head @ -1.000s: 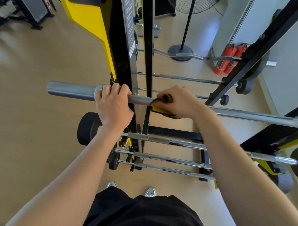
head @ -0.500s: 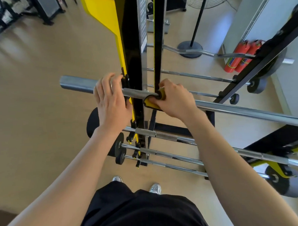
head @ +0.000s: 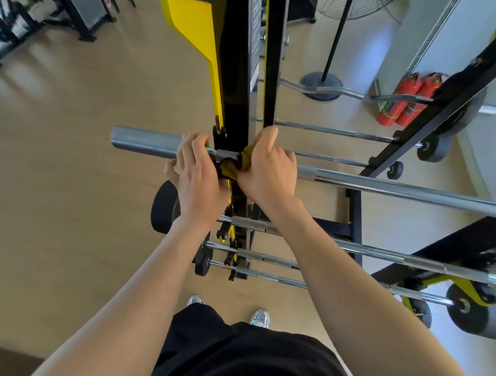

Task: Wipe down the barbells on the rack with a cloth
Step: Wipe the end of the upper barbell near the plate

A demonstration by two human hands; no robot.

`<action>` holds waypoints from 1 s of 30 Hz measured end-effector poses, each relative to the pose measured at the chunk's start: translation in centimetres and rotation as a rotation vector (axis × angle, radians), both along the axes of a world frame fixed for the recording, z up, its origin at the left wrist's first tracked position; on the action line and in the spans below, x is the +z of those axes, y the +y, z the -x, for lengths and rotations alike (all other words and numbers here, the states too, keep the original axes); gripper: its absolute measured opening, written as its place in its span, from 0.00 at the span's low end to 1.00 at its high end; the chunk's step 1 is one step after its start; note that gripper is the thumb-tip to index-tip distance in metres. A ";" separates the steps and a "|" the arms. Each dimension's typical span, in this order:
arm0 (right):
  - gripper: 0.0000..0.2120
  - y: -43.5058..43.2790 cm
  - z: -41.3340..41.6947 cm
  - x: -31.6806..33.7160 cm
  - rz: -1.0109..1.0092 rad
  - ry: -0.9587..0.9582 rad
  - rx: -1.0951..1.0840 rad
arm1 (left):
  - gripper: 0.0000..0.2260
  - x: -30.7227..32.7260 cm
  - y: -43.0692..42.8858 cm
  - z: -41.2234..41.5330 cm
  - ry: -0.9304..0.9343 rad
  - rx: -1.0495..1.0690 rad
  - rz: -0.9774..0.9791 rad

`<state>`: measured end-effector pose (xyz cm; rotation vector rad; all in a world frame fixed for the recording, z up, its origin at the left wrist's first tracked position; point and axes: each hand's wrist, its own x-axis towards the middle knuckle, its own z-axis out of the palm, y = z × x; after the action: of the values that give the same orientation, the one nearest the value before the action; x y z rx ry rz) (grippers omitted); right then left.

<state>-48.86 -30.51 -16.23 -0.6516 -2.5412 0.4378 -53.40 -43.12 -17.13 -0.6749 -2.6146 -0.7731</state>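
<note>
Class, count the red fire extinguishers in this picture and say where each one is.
2. The left extinguisher is on the floor by the white wall at far right. The right extinguisher is close beside it. The black rack beam may hide others.

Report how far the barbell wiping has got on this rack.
Done: nothing shows which bars are already wiped. In hand: the right hand presses the yellow cloth around the top barbell beside the black upright, with the left hand close against it near the sleeve end. Left, as far as visible: that bar's long shaft to the right and the lower barbells.
</note>
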 end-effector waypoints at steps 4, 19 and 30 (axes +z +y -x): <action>0.36 -0.9 0.2 1.4 0.076 0.011 -0.099 | 0.32 -0.1 0.1 0.2 0.010 0.003 0.008; 0.38 0.1 0.5 3.9 0.285 -0.245 -0.167 | 0.48 3.2 -3.4 4.9 0.022 -0.229 0.385; 0.39 0.6 1.3 5.0 0.415 -0.391 -0.168 | 0.58 7.1 -2.4 9.4 -0.415 -0.515 0.702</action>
<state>-50.18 -29.94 -11.23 -1.1956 -2.7421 0.8624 -62.77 -45.49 -10.00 -1.5677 -3.1411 -0.0678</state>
